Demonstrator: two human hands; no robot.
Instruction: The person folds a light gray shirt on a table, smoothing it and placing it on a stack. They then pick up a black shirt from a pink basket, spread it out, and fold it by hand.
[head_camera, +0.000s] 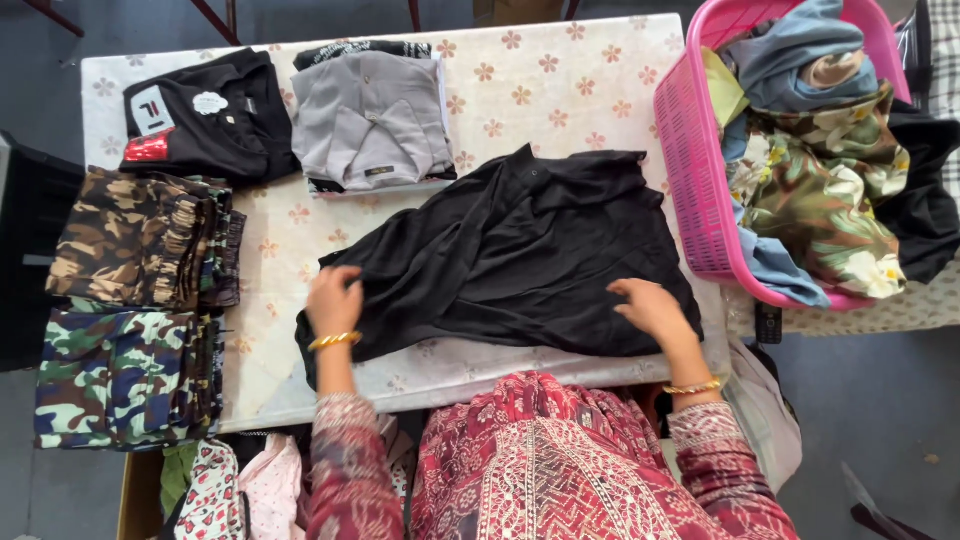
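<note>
Red patterned sleeves, gold bangle on each wrist, perhaps embroidered tunic

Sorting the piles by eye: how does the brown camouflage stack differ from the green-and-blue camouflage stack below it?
The brown camouflage stack is tan, brown and black; the green-and-blue camouflage stack is green, blue and white. The brown one lies farther from the person, the green one nearer, overhanging the table's left edge. Both are folded, untouched by either hand.
</note>
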